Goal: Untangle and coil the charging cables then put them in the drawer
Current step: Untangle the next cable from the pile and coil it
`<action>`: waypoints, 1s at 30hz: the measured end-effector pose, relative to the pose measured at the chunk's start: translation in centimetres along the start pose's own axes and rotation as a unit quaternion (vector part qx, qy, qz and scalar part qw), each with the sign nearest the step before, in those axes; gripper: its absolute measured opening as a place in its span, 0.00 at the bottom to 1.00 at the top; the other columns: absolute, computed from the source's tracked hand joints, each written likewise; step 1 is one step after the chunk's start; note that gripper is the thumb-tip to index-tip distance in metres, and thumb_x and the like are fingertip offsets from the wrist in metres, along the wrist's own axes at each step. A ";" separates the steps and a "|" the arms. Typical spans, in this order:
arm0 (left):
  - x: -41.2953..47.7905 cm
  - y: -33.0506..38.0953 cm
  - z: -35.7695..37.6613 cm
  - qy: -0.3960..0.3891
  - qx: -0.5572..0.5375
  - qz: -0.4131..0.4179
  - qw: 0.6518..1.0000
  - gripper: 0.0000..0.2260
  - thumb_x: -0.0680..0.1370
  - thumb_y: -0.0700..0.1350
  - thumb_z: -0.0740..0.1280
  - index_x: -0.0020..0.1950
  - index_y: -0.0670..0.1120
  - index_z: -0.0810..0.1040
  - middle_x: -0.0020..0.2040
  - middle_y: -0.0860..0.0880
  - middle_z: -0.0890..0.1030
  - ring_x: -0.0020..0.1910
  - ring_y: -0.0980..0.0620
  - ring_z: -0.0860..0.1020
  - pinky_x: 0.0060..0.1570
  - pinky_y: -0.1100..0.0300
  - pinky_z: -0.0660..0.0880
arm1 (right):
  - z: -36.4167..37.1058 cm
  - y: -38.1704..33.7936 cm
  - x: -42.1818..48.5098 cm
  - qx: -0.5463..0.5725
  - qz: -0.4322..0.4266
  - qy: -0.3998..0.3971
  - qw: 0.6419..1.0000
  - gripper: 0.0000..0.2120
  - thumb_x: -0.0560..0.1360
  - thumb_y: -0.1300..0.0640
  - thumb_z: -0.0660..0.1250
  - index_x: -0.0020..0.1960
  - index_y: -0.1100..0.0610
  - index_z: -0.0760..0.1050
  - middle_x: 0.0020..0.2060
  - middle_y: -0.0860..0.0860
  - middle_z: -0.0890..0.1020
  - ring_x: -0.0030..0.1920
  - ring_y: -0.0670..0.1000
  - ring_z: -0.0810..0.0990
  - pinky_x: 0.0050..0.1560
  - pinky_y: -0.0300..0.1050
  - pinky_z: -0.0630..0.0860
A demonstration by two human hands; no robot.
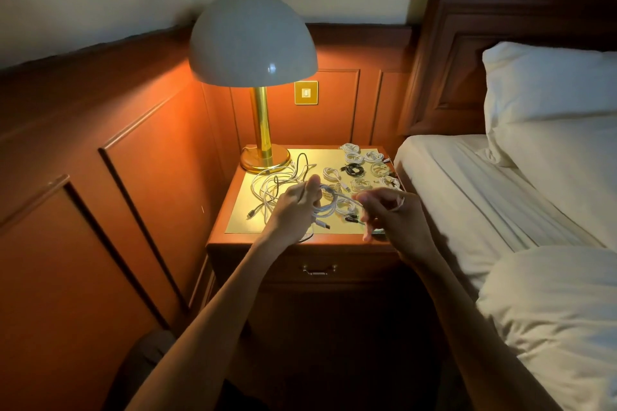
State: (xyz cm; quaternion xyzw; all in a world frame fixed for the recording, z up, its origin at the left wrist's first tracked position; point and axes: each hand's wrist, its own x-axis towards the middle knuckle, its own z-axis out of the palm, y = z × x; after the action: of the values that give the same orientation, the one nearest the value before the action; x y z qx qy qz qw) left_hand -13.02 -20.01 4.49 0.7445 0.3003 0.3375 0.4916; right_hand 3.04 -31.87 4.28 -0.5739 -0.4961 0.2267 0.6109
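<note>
On the nightstand top [300,157] lies a loose tangle of white and black charging cables [277,180] at the left, under the lamp. Several coiled white cables [362,162] and one coiled black cable [354,170] are laid out in rows on the right half. My left hand [295,210] pinches a partly wound white cable coil [329,202] above the middle of the top. My right hand [390,215] hovers just right of that coil, fingers bent with a strand of the white cable around them. The drawer [319,270] below, with a metal handle, is shut.
A brass lamp [253,43] with a pale dome shade stands at the back left of the nightstand. A wall switch [306,92] is set in the wood panelling behind. The bed [500,197] with white sheets and pillows runs close along the right side.
</note>
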 end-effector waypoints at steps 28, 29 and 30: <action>-0.6 0.4 1.6 0.008 0.025 0.024 0.999 0.21 0.85 0.55 0.53 0.35 0.49 0.69 0.26 0.56 0.68 0.26 0.59 0.64 0.31 0.57 0.61 | 4.0 0.0 -1.3 0.369 0.181 0.089 0.907 0.06 0.78 0.69 0.65 0.49 0.62 0.80 0.44 0.53 0.87 0.48 0.53 0.86 0.41 0.42 0.83; -0.4 0.3 1.5 0.015 0.043 0.031 0.998 0.21 0.85 0.55 0.53 0.35 0.48 0.70 0.28 0.56 0.68 0.26 0.58 0.64 0.31 0.56 0.61 | 4.3 -0.1 -1.1 0.389 0.206 0.107 0.892 0.07 0.77 0.69 0.65 0.49 0.62 0.81 0.43 0.54 0.87 0.45 0.52 0.87 0.40 0.41 0.83; -0.4 0.3 1.4 0.017 0.064 0.038 0.997 0.22 0.85 0.56 0.52 0.36 0.47 0.71 0.29 0.54 0.70 0.27 0.57 0.66 0.31 0.57 0.62 | 4.5 0.1 -0.9 0.399 0.231 0.121 0.879 0.07 0.77 0.70 0.65 0.49 0.62 0.81 0.43 0.55 0.87 0.43 0.52 0.87 0.38 0.41 0.83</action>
State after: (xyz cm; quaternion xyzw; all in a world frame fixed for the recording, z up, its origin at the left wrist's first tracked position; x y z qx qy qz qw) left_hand -12.10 -21.21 4.25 0.7796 0.3012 0.3488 0.4240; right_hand -1.19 -30.43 3.17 -0.4029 -0.1389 0.4689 0.7736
